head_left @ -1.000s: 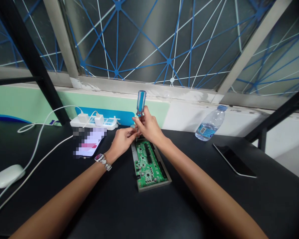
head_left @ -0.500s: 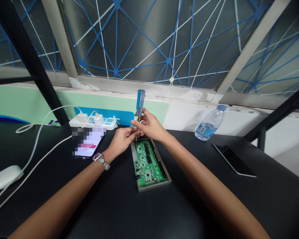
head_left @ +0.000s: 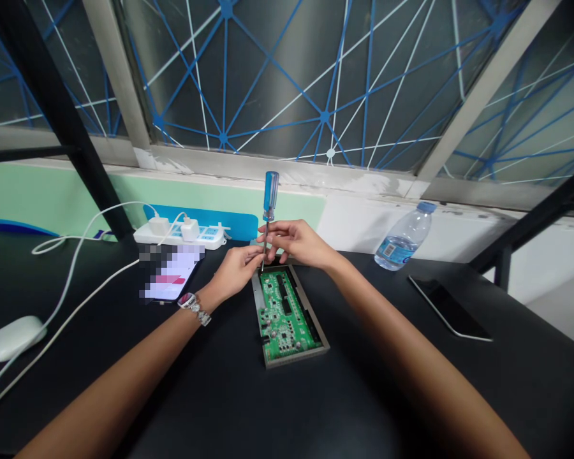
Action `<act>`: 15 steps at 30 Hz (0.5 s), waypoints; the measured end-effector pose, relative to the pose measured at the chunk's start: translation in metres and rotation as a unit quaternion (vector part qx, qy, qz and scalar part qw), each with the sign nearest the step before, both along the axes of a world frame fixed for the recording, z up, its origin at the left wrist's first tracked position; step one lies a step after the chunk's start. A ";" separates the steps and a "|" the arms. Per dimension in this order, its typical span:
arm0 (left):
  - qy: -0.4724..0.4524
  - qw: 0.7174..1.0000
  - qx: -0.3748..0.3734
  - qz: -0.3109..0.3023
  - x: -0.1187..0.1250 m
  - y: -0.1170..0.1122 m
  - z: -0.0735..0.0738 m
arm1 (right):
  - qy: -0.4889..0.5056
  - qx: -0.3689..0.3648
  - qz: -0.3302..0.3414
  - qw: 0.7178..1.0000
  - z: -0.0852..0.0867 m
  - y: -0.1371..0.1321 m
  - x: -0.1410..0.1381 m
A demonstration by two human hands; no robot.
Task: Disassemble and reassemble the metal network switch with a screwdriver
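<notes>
A screwdriver (head_left: 270, 196) with a blue and clear handle stands upright, its tip at the far left corner of a green circuit board (head_left: 282, 312) in a shallow metal frame (head_left: 316, 325). My left hand (head_left: 236, 268) is closed, thumb and fingers pinching the lower shaft just above that corner. Close by on the right, my right hand (head_left: 299, 242) has its fingers loosely apart behind the shaft, below the handle. The shaft shows in front of those fingers; whether they touch it I cannot tell. The screwdriver's tip is too small to make out clearly.
A lit phone (head_left: 175, 274) lies left of my left hand, before a white power strip (head_left: 215, 237) with plugs and cables. A white adapter (head_left: 15, 338) is at far left. On the right are a water bottle (head_left: 402, 239) and a dark phone (head_left: 447, 309).
My right hand has loosened from the shaft just under the handle and shifted slightly lower, its fingers spreading. The left hand and the board have stayed in place.
</notes>
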State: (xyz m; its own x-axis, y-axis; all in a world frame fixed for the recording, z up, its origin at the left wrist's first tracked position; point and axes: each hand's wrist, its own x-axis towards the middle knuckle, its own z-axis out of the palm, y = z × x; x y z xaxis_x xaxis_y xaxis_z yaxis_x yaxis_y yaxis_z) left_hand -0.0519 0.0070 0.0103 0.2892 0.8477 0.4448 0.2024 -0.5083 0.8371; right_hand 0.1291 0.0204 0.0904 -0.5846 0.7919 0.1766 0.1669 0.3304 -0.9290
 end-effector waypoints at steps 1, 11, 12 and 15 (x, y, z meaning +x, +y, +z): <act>0.003 1.000 0.002 -0.004 0.001 0.000 0.000 | -0.001 0.001 -0.006 1.000 0.000 0.000 0.000; 0.157 0.980 0.107 0.060 -0.013 -0.003 0.007 | -0.015 0.042 -0.039 0.998 -0.003 0.001 -0.004; 0.185 0.974 0.113 0.069 -0.016 -0.002 0.007 | -0.012 0.040 -0.039 0.998 -0.003 0.001 -0.004; 0.243 0.964 0.090 0.064 -0.021 0.000 0.005 | -0.010 0.039 -0.041 0.998 -0.003 0.001 -0.003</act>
